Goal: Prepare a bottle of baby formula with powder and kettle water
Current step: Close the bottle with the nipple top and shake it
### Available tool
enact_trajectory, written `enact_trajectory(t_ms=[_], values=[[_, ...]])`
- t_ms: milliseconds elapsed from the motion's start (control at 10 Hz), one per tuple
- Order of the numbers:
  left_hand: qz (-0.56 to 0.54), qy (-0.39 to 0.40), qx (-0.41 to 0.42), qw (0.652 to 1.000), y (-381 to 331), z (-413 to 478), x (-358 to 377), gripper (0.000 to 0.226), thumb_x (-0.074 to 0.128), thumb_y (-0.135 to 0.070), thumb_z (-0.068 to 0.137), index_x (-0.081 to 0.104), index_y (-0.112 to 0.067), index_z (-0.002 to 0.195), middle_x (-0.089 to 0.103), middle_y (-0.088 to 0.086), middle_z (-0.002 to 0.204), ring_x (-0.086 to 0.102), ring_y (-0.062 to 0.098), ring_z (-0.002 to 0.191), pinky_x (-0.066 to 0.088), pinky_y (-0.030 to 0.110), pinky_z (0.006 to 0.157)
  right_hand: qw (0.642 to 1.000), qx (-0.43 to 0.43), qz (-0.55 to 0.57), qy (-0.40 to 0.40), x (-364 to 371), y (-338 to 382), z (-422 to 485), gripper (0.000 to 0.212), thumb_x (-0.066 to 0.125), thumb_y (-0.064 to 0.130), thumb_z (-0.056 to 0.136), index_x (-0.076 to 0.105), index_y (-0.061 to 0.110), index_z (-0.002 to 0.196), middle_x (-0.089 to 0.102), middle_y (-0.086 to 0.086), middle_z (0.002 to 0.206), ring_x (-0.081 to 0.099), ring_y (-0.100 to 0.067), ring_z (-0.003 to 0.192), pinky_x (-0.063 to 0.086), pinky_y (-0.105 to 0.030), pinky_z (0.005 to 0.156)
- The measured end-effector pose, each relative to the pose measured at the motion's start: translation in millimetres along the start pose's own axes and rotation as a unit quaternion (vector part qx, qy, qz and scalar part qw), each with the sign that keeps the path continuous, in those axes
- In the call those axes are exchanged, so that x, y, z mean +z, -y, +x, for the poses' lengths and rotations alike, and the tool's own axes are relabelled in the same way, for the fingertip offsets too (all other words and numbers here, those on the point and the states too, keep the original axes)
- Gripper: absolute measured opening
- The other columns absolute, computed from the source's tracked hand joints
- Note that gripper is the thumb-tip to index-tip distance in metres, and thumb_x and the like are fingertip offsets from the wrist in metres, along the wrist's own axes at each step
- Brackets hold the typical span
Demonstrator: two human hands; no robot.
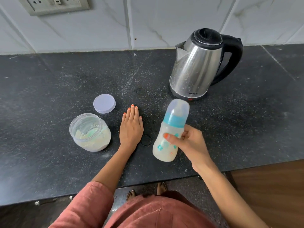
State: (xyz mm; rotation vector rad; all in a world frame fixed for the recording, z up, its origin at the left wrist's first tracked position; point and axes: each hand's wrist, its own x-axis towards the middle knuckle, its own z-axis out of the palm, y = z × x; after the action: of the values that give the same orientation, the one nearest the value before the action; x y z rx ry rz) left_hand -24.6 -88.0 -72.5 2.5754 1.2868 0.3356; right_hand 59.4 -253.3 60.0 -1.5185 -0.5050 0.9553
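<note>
— Hands first: what are yours doing?
— Your right hand grips the bottle around its lower half, lifted off the counter, cap tilted away toward the kettle. Your left hand lies flat and empty.
— And the jar?
— Open, just left of your left hand, its lid beyond.

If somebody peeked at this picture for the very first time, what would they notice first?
Probably the baby bottle, capped and full of milky liquid, held tilted above the dark counter by the right hand. Next comes the shiny steel kettle standing at the back near the tiled wall. To the left, the left hand lies flat on the counter beside an open powder jar, whose pale lid lies just behind it.
</note>
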Motion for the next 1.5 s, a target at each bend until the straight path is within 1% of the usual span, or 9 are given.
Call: enact_trajectory(t_ms=[200,400,600,800,1000,1200,1300,1400,1500], values=[[0.002,-0.001,-0.002,1.000,0,-1,0,0.048,0.025,-0.022,0.101,0.020,-0.004,0.144,0.018,0.012,0.153,0.015,0.023,0.142,0.008,0.034,0.115,0.964,-0.016,0.227,-0.135,-4,1,20,0.041,0.066,0.030,0.062,0.062,0.020,0.101,0.068,0.005,0.097,0.066,-0.008,0.089,0.055,-0.030,0.081],[0.001,0.000,-0.001,1.000,0,0,0,0.048,0.025,-0.022,0.100,0.021,-0.004,0.144,0.019,0.012,0.153,0.016,0.023,0.142,0.009,0.035,0.115,0.999,0.042,0.006,0.018,-3,-8,2,0.022,0.074,0.018,0.062,0.068,0.017,0.083,0.072,0.005,0.076,0.066,-0.011,0.078,0.054,-0.026,0.073],[-0.001,-0.004,-0.004,1.000,0,-1,1,0.047,0.026,-0.022,0.100,0.022,-0.004,0.144,0.020,0.011,0.153,0.017,0.022,0.142,0.009,0.034,0.115,0.958,0.006,0.257,-0.128,-7,4,22,0.011,0.061,0.020,0.079,0.061,0.020,0.090,0.073,0.012,0.077,0.068,-0.003,0.076,0.056,-0.026,0.073],[0.004,-0.001,-0.003,1.000,0,0,1,0.047,0.027,-0.022,0.100,0.022,-0.004,0.144,0.021,0.012,0.153,0.018,0.024,0.142,0.010,0.035,0.115,0.999,0.025,0.042,0.003,-5,-1,6,0.023,0.072,0.019,0.062,0.066,0.015,0.084,0.071,0.008,0.071,0.065,-0.003,0.071,0.053,-0.020,0.067],[0.005,-0.002,-0.003,1.000,0,0,1,0.047,0.025,-0.022,0.100,0.020,-0.004,0.144,0.019,0.011,0.153,0.016,0.022,0.142,0.008,0.034,0.115,0.955,0.001,0.267,-0.130,-7,3,25,0.012,0.059,0.017,0.083,0.062,0.020,0.094,0.071,0.009,0.086,0.068,-0.003,0.080,0.057,-0.023,0.072],[-0.001,0.000,-0.002,1.000,0,1,1,0.047,0.026,-0.022,0.100,0.022,-0.004,0.144,0.020,0.012,0.153,0.017,0.023,0.142,0.009,0.035,0.115,0.998,0.050,0.024,0.011,-6,-9,9,0.025,0.074,0.018,0.063,0.068,0.017,0.087,0.073,0.003,0.081,0.066,-0.015,0.084,0.055,-0.030,0.078],[-0.004,-0.005,-0.003,1.000,1,0,1,0.047,0.025,-0.022,0.101,0.021,-0.004,0.144,0.019,0.011,0.153,0.016,0.023,0.142,0.008,0.034,0.115,0.973,0.025,0.215,-0.075,-11,2,25,0.027,0.067,0.024,0.067,0.064,0.016,0.093,0.072,0.004,0.088,0.068,-0.009,0.083,0.057,-0.026,0.074],[-0.005,-0.005,-0.004,1.000,1,0,2,0.047,0.027,-0.021,0.100,0.022,-0.004,0.144,0.020,0.012,0.153,0.017,0.023,0.142,0.009,0.034,0.115,0.965,0.017,0.242,-0.096,-7,6,28,0.017,0.062,0.020,0.076,0.062,0.018,0.093,0.071,0.004,0.088,0.068,-0.006,0.081,0.057,-0.025,0.074],[-0.002,-0.001,-0.002,1.000,1,1,2,0.047,0.027,-0.021,0.100,0.022,-0.004,0.144,0.021,0.012,0.153,0.017,0.024,0.142,0.010,0.035,0.115,0.996,0.048,0.076,0.002,-1,-1,13,0.024,0.069,0.020,0.063,0.066,0.016,0.086,0.071,0.005,0.079,0.066,-0.012,0.079,0.054,-0.031,0.076]])
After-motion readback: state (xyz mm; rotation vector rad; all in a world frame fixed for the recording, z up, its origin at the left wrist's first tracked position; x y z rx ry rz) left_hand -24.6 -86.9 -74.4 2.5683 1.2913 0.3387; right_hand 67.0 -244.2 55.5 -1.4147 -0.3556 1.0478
